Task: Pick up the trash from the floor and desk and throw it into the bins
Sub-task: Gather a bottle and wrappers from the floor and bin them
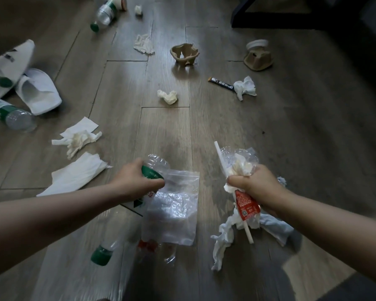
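Two bare arms show, the left arm (52,213) down at about eight o'clock and the right arm (326,218) at about four o'clock, each one smooth and uncovered all the way to the left hand (137,181) and right hand (255,184).

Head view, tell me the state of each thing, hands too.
Left hand: grips a bottle.
Right hand: grips straw, red packet, tissue.
Zip bag: crumpled, at left fingertips.
Far bottle: capped, on its side.
Pulp cup: upright, rim crumpled.
Black sachet: flat on floor.
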{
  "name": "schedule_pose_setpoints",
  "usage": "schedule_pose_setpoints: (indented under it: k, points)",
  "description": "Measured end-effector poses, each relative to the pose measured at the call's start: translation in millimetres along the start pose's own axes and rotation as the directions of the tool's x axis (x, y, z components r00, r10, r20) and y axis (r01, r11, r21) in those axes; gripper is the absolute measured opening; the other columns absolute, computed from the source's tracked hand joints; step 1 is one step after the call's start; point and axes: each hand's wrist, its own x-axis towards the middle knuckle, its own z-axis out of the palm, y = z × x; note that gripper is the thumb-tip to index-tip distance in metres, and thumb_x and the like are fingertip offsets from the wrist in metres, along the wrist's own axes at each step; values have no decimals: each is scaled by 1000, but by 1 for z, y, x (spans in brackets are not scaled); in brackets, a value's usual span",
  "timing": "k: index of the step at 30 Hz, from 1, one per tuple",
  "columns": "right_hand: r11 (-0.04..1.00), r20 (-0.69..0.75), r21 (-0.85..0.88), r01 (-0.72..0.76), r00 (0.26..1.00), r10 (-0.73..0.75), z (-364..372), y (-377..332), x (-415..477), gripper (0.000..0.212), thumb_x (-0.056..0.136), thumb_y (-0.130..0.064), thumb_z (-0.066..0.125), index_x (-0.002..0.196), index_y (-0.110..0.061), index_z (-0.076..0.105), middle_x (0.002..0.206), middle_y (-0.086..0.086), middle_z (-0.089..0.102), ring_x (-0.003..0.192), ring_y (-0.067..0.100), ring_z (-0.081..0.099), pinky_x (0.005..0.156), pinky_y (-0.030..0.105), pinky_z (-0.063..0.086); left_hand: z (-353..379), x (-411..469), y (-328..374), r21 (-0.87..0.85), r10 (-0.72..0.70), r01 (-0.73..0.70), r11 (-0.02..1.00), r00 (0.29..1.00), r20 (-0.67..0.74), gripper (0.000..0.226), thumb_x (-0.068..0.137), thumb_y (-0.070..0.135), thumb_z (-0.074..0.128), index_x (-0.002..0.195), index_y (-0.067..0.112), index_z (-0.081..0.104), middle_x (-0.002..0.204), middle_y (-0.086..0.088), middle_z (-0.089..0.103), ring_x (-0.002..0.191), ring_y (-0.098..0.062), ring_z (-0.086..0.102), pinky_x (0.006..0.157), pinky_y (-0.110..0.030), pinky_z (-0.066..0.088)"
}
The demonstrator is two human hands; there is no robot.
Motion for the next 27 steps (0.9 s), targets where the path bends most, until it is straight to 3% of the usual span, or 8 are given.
schedule_pose_setpoints:
  k: [4,9,12,16,21,24,27]
  points:
    - [992,-26,120,35,999,-32,-11,-17,-3,9,79,6,66,82,-2,63,68,10,60,61,20,61,61,30,50,-11,-1,37,-148,43,-40,988,999,21,46,72,34,76,105,17,50,90,-4,61,74,-18,62,55,-30,52]
    - [955,-89,293,57,995,-32,-32,-44,8,11,81,7,64,85,-3,62,69,11,60,58,19,61,57,32,52,-29,9,83,-285,47,-27,958,997,62,44,76,31,75,107,17,47,94,-8,59,80,-23,63,66,-38,56]
    - [920,-122,388,57,992,-10,-47,-68,10,7,83,5,62,89,2,61,73,16,57,60,24,58,59,34,50,-45,9,111,-342,13,3,940,999,46,42,76,29,75,106,16,49,94,-8,61,78,-22,62,60,-33,53]
    - [879,-185,469,87,983,1,-54,-105,-9,30,74,-3,70,95,15,58,77,21,56,67,31,56,65,40,49,-75,-12,145,-356,-12,14,934,1000,10,42,75,27,76,106,18,50,86,-2,62,71,-15,61,52,-23,46]
    - [837,-213,544,51,974,79,-59,-173,-71,15,77,-1,71,86,6,62,62,13,53,50,21,53,60,35,47,-145,-74,191,-378,-79,51,925,995,-59,35,73,27,75,100,21,54,82,4,63,70,-7,59,50,-21,40]
    - [838,-210,544,49,974,79,-68,-229,-129,35,72,-9,72,88,19,56,68,15,54,59,24,54,58,32,46,-198,-123,228,-404,-82,50,914,995,-64,34,72,26,76,98,22,54,82,6,63,71,-6,58,53,-22,42]
    - [813,-208,579,63,975,73,-85,-301,-195,39,69,-8,73,92,19,57,71,15,57,65,26,57,62,34,48,-260,-175,277,-426,-42,18,904,998,-48,37,70,26,76,100,24,54,83,6,64,71,-5,60,52,-18,43]
